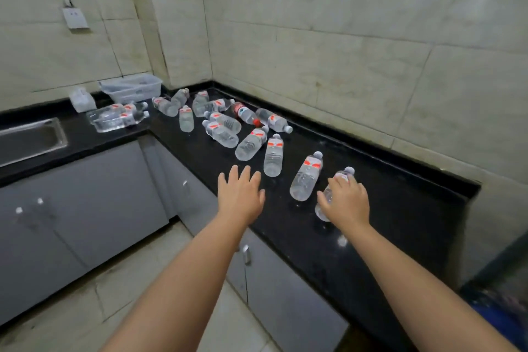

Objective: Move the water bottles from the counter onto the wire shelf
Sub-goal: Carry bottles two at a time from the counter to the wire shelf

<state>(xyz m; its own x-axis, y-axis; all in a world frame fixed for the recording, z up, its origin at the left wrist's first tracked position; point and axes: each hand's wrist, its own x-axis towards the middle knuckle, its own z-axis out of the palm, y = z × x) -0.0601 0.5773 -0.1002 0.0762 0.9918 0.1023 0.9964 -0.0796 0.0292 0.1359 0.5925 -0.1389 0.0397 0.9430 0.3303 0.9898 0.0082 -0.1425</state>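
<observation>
Head view, clear water bottle (325,197) lying flat, right hand (347,200) gripping it

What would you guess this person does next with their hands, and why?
Probably lift the nearest bottle: the right hand already curls round it where it lies on the black counter. The left hand hovers open, holding nothing, with another bottle lying just beyond it.

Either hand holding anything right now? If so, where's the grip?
The right hand grips the nearest water bottle around its middle, as it lies on the counter. The left hand is open, holding nothing.
</observation>
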